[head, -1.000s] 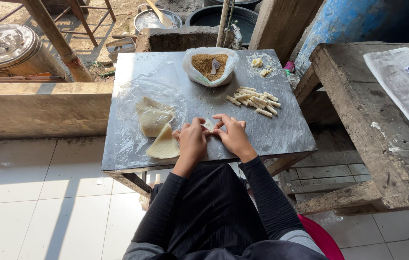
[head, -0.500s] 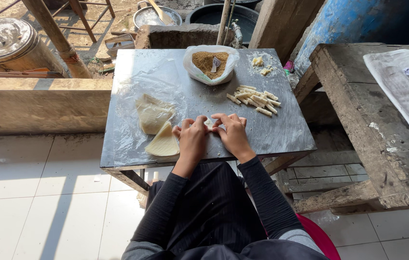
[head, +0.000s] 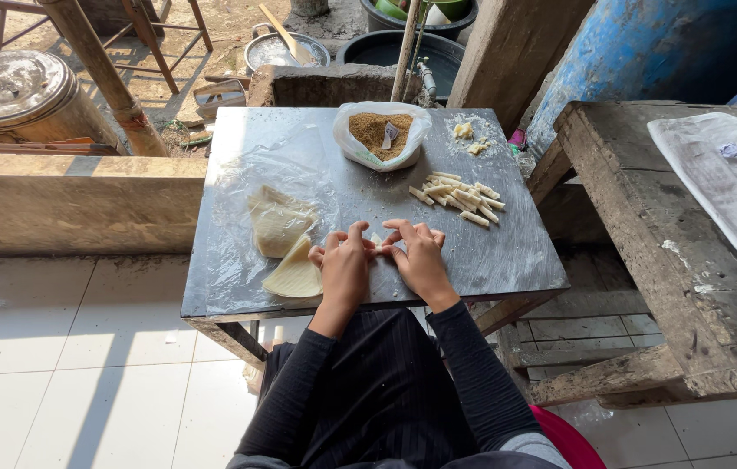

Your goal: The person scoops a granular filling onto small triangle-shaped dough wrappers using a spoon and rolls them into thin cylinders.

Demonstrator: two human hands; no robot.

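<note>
Fingertips of the left hand point(head: 344, 265) and right hand point(head: 421, 258) pinch together on a small pale wrapper point(head: 377, 244), mostly hidden, perhaps being rolled; triangular wrappers point(head: 286, 239) lie left; beyond, cut sticks point(head: 460, 193) and a white bag of brown crumbs point(head: 381, 132) on the dark table point(head: 516, 252).

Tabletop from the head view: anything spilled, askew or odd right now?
Nothing serious. Loose crumbs lie scattered on the table around the bag of brown powder, and a few pale bits sit apart at the far right corner. The pale sticks lie in a loose heap; the wrappers are stacked unevenly.
</note>
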